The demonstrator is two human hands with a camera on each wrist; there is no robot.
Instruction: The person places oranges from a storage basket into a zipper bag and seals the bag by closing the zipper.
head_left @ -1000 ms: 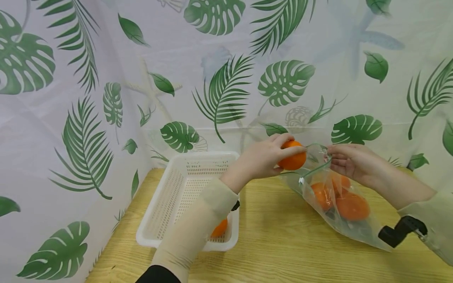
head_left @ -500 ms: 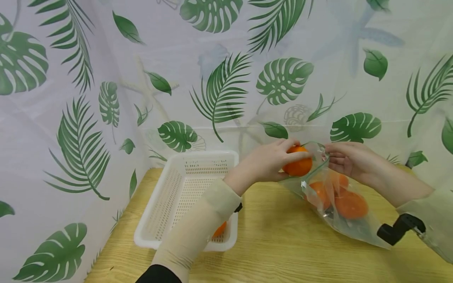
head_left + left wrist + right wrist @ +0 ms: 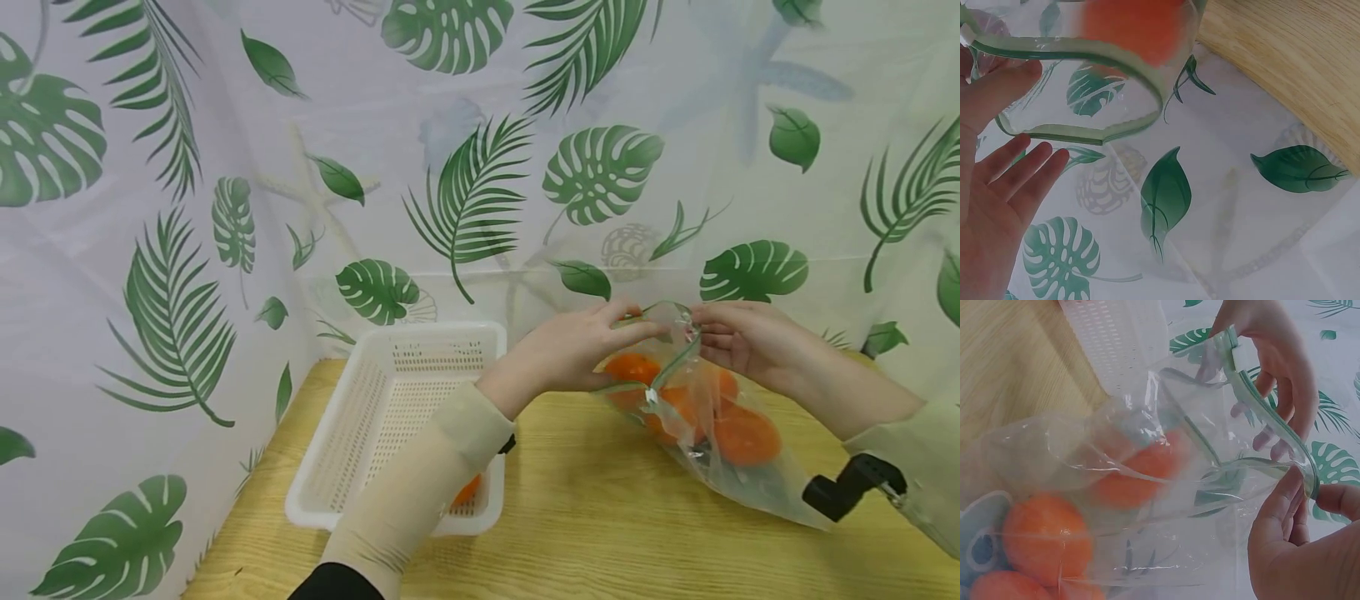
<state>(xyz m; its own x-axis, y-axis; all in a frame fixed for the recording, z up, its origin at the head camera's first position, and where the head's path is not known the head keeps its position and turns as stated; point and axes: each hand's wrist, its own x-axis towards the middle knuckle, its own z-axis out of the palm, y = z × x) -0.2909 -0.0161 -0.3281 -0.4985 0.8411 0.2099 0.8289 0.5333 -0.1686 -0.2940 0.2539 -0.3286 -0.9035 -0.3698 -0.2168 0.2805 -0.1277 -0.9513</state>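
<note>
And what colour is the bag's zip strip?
Green; the zip strip shows best in the left wrist view.

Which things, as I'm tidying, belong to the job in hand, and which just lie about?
Likely in the job:
clear plastic zip bag
round orange fruits inside
white perforated plastic basket
its visible orange fruit

Likely just surroundings:
white leaf-printed cloth
yellowish wooden table

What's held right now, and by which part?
The right hand pinches the clear plastic zip bag by its green-edged rim; the left hand grips nothing.
</note>
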